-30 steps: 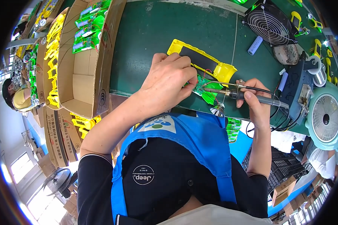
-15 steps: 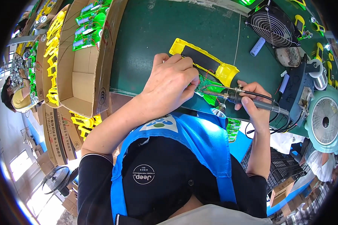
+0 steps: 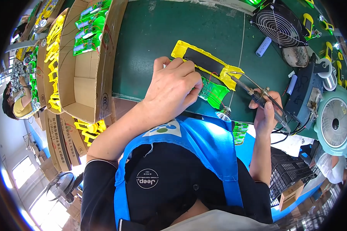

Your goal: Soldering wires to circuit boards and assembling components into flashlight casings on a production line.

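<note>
My right hand (image 3: 266, 112) is wrapped round a soldering iron (image 3: 259, 99) that has a thin metal feed tube along it. Its tip points up and left, over the right end of a yellow plastic housing (image 3: 180, 49) with a dark strip inside. Closed, my left hand (image 3: 174, 85) pinches the left end of a green casing (image 3: 218, 94) bearing a small green circuit board (image 3: 206, 88). The fingers hide whatever else is in that grip. Thin red wires run between the board and the yellow housing.
At left stands a cardboard box (image 3: 85, 86) with green casings and blue cells. A black fan (image 3: 278, 25), a loose blue cell (image 3: 263, 47), a soldering station (image 3: 302, 96), a solder spool (image 3: 329, 82) and a pale green fan (image 3: 334, 123) occupy the right. A co-worker (image 3: 21, 104) sits far left.
The iron's tip has lifted off the circuit board and swung up to the yellow housing. My right hand has shifted slightly right; the green casing now shows more plainly. My left hand has barely moved.
</note>
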{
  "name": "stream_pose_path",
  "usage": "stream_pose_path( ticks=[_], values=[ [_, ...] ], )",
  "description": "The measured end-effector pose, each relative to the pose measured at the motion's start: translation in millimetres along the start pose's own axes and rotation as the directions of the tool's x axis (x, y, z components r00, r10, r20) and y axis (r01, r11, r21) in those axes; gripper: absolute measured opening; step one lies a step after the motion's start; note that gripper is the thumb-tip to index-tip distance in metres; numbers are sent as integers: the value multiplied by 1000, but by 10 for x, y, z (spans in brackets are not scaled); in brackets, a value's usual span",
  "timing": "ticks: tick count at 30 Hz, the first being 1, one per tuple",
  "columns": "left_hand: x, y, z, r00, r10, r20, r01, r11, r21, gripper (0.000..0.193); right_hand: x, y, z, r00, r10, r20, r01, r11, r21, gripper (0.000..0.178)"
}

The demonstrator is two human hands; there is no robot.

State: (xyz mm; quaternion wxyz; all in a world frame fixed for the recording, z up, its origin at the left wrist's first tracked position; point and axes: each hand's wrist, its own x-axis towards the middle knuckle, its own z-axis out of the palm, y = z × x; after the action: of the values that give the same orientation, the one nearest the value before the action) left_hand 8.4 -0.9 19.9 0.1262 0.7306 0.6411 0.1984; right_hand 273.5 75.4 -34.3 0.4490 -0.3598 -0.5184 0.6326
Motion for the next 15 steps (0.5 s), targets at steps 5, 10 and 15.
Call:
stream_pose_path(
  ticks=[5,10,15],
  values=[
    [42,-66,-16,998,63,7,-62,995,-83,12,2,89,-39,997,-66,-48,69,996,58,39],
    [263,-351,-227,970,116,-213,-137,987,-88,25,65,68,13,989,-111,-99,119,990,77,40],
    [498,-507,-152,999,0,49,-5,994,107,25,-8,336,-193,972,-108,-210,156,961,229,33]
  ],
)
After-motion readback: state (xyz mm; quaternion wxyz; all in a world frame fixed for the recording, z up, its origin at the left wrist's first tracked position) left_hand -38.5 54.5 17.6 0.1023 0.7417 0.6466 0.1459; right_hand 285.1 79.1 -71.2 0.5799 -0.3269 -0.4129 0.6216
